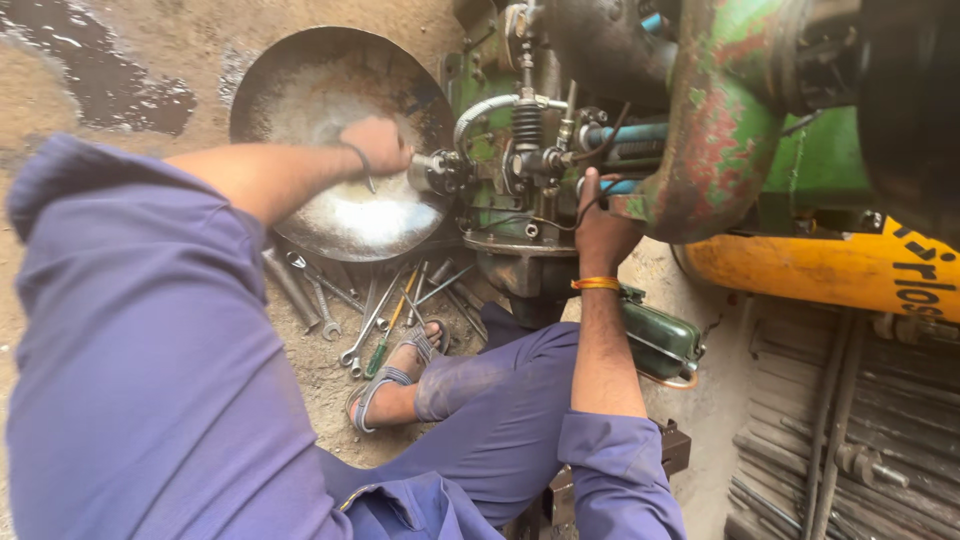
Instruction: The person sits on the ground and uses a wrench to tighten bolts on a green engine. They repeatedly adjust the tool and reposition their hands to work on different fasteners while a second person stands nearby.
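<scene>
My left hand point(378, 146) is closed around a small metal part point(428, 172) that sticks out of the left side of a green engine point(520, 130). On the engine's right side, my right hand point(603, 222) presses against the metal near blue pipes point(625, 133), fingers curled, with an orange band at the wrist. Whether the right hand grips anything is hidden. A spring and a curved steel tube point(485, 108) rise between the two hands.
A large round metal pan point(300, 70) with pale liquid lies on the dirt behind my left hand. Several wrenches and a green-handled screwdriver point(385, 340) lie beside my sandalled foot point(395, 385). A green cover point(660, 340), a yellow pipe point(820, 270) and a rusty green housing point(715, 120) stand at right.
</scene>
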Demonstrator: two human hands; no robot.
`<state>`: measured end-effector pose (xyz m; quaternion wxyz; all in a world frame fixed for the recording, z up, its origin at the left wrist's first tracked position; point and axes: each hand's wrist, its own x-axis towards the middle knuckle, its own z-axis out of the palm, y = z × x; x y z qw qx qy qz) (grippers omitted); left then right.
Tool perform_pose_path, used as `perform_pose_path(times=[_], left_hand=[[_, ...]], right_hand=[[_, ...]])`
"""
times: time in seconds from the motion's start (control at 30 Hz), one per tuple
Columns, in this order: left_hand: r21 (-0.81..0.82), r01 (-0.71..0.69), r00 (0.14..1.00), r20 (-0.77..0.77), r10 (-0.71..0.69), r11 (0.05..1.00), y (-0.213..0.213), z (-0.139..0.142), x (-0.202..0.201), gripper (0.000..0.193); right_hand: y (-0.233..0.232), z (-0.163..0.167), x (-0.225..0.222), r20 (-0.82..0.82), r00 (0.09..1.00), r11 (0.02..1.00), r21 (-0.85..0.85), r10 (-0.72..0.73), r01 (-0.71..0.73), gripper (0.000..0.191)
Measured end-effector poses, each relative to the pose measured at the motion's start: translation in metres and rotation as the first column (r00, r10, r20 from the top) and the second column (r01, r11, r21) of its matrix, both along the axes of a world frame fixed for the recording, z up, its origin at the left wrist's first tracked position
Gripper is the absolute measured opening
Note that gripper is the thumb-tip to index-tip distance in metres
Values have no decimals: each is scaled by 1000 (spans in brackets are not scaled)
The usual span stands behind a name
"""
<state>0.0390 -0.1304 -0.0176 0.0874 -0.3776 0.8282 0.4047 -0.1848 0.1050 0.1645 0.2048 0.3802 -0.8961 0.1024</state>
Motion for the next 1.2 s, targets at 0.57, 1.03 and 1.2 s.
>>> perform_pose_path(times=[0.57,1.03,1.2], left_hand=[[-312,435,900,133,-415,845,-60,27,-53,45],[-257,195,981,55,-187,947,-17,24,-43,44],[-30,250,964,97,-246,968,58,-5,-48,35]], right_hand=[[-8,21,21,332,937,971,-238,109,-28,25],[-6,16,16,261,965,990,-142,25,13,35],[-7,17,16,280,960,988,-154,29,15,31]])
